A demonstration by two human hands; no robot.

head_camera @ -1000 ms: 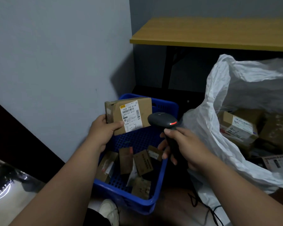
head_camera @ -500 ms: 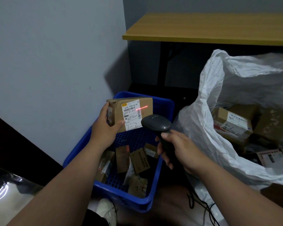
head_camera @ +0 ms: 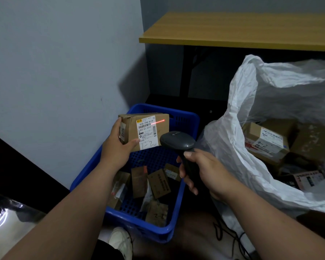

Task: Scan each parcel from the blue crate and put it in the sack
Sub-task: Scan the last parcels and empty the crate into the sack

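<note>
My left hand grips a brown cardboard parcel by its left end, above the blue crate. Its white label marked "1-2" faces me. A red scan line falls across the label's barcode and the cardboard to its right. My right hand grips the handle of a black barcode scanner, whose head points at the parcel from just below right. Several small brown parcels lie in the crate's near half. The white sack stands open on the right with several parcels inside.
A wooden tabletop on dark legs stands behind the crate and sack. A grey wall runs along the left. The scanner's black cable trails on the floor under my right forearm. A white shoe shows below the crate.
The red scan line came on across the parcel's label half a second ago and stays on. Parcel and scanner have held almost still since then.
</note>
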